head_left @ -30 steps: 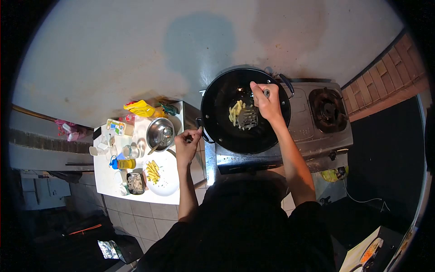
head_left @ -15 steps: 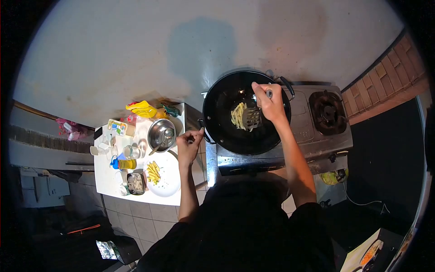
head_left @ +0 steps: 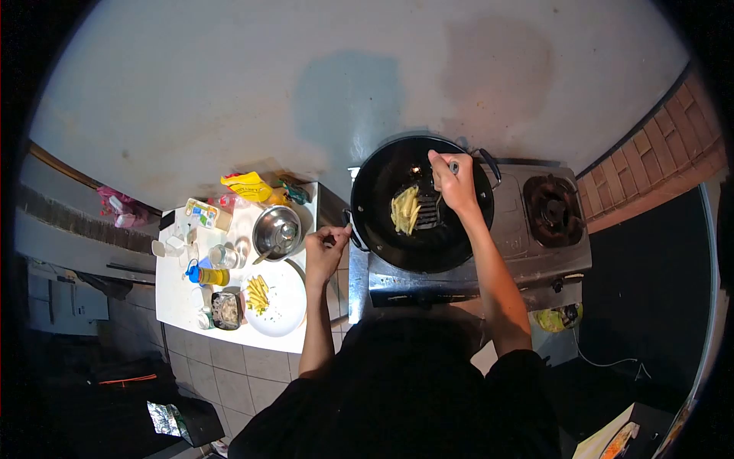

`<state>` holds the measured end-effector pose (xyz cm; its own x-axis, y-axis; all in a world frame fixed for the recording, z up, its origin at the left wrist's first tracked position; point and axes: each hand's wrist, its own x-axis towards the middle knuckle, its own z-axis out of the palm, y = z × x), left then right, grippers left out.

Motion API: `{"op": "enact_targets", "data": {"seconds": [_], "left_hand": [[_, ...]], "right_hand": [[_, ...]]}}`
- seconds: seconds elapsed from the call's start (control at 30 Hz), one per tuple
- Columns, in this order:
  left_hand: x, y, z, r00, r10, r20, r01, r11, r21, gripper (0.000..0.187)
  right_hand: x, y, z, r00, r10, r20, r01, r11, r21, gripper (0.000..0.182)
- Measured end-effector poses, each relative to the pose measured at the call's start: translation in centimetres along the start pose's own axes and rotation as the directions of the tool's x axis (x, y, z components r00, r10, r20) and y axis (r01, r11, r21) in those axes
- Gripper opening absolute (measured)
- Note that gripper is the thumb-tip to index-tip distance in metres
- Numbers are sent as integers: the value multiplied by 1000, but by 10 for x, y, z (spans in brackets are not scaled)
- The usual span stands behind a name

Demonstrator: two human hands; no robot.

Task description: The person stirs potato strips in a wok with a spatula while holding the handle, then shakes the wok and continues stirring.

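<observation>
A black wok (head_left: pixel 390 245) sits on the stove, with pale yellow strips of food (head_left: pixel 405 210) heaped near its middle. My right hand (head_left: pixel 456 183) is closed around the handle of a slotted spatula (head_left: pixel 430 216), whose blade lies just right of the strips. At the wok's left side, my left hand (head_left: pixel 325 251) pinches the loop handle (head_left: pixel 357 237) with its fingertips. Left of that hand, a white plate (head_left: pixel 287 317) bears more yellow strips with green bits. A steel bowl (head_left: pixel 264 223) with a spoon in it stands above the plate.
A second burner (head_left: pixel 552 210) is at the right of the stove (head_left: pixel 508 260). On the white table (head_left: pixel 172 294) stand an oil bottle with a blue cap (head_left: pixel 208 275), a glass jar (head_left: pixel 223 255), a food container (head_left: pixel 227 310) and a yellow packet (head_left: pixel 248 187).
The spatula blade has shifted slightly, and the strips beside it lie in a different, tighter heap. My left hand stays at the wok handle. The whole view has tilted a little.
</observation>
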<state>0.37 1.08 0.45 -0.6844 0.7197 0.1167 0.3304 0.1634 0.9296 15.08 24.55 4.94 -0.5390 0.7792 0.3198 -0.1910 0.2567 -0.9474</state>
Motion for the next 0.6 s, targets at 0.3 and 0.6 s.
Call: {"op": "enact_targets", "data": {"seconds": [0.3, 0.6], "left_hand": [[0, 8, 0, 999, -38, -15, 39, 996, 84, 25], [-2, 5, 1, 999, -33, -6, 33, 999, 33, 27]], "right_hand": [[0, -8, 22, 983, -137, 120, 148, 985, -84, 49], [0, -33, 14, 975, -192, 107, 210, 961, -182, 47]]}}
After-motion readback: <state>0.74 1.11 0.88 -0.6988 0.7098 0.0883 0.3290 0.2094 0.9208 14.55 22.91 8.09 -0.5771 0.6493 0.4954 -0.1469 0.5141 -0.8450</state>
